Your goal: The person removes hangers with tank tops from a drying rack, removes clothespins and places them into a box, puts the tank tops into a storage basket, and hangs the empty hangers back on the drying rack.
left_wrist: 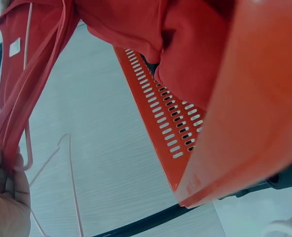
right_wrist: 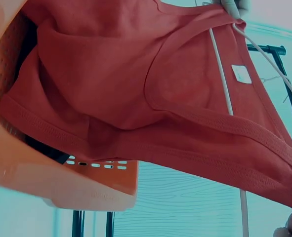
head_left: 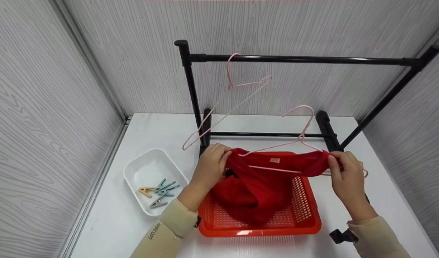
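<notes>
A red sleeveless top (head_left: 267, 191) hangs stretched between both hands, its lower part bunched in the orange-red basket (head_left: 219, 232). My left hand (head_left: 211, 168) pinches one shoulder strap, seen also in the left wrist view, where the left hand (left_wrist: 7, 212) is at the lower left. At the other strap, my right hand (head_left: 349, 182) grips the cloth between thumb and fingers. A pink wire hanger (head_left: 301, 136) runs through the top's neck opening, hook upward. Its right end sticks out past the right hand; its left end lies near the left strap. A pale label (right_wrist: 241, 74) shows inside the neckline.
Behind the basket stands a black rack (head_left: 298, 60), with another pink hanger (head_left: 245, 85) hooked on its bar. To the left, a white tray (head_left: 146, 170) holds several clothespins (head_left: 165, 189), yellow, green and grey. Wood-grain panels enclose the white table (head_left: 108, 200).
</notes>
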Available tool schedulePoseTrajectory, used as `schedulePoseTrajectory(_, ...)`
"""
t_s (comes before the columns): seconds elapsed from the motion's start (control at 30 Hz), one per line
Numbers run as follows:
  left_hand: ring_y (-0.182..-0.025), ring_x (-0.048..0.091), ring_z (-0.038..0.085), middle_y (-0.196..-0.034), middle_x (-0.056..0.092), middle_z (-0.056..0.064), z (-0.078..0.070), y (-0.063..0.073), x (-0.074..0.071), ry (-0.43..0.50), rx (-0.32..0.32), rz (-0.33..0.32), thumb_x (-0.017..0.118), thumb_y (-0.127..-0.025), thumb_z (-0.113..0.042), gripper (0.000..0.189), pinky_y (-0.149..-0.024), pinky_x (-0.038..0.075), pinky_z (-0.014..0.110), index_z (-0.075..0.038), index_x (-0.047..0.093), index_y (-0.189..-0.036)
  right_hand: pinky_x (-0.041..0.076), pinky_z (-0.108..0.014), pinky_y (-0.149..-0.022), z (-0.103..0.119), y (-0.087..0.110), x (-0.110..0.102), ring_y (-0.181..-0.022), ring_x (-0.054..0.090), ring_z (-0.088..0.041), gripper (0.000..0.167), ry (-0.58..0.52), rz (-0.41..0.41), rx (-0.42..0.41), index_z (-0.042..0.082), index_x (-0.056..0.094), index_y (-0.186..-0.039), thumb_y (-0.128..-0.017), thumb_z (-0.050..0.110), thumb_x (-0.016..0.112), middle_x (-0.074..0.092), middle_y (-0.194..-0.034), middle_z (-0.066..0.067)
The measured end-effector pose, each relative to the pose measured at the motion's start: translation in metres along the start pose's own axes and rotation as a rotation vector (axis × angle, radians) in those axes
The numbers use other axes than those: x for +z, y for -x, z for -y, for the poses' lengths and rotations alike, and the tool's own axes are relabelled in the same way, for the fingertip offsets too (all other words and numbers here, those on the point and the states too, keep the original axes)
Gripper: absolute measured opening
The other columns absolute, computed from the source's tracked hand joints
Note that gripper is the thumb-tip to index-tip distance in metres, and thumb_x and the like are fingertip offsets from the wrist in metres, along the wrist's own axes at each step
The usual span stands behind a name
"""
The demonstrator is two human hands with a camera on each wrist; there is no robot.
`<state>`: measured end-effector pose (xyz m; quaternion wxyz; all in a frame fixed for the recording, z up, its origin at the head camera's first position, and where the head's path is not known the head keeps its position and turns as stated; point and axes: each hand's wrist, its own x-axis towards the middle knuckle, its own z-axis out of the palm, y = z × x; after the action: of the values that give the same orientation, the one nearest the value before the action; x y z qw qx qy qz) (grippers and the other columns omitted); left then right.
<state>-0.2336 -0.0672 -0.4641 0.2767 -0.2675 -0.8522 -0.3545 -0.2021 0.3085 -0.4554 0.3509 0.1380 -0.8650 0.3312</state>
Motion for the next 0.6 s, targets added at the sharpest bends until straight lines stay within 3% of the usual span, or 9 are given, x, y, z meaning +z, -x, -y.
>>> schedulePoseTrajectory(0.47,-0.096,0.062,0.022,-0.097,0.067,0.005,0.01,0.008,-0.008,-0.074,-0.074,0.009,0.061,-0.1,-0.012,0.008,-0.087,0.053,0.034,-0.007,0.067,-0.104,0.037,-0.013,-0.07,0.0,-0.001,-0.005,-0.077,0.049,0.0,0.01,0.013,0.0,0.028,-0.004,0.069,-0.103,-0.095,0.0,0.065,0.064,-0.085,-0.013)
schedulePoseTrajectory(0.6,-0.095,0.063,0.022,-0.097,0.067,0.004,0.014,0.011,-0.01,-0.077,-0.101,0.014,0.061,-0.1,-0.013,0.009,-0.086,0.053,0.035,-0.007,0.067,-0.104,0.034,-0.023,-0.078,0.001,-0.003,-0.005,-0.079,0.049,0.002,0.01,0.004,0.004,0.037,-0.005,0.068,-0.103,-0.095,0.0,0.064,0.063,-0.085,-0.014)
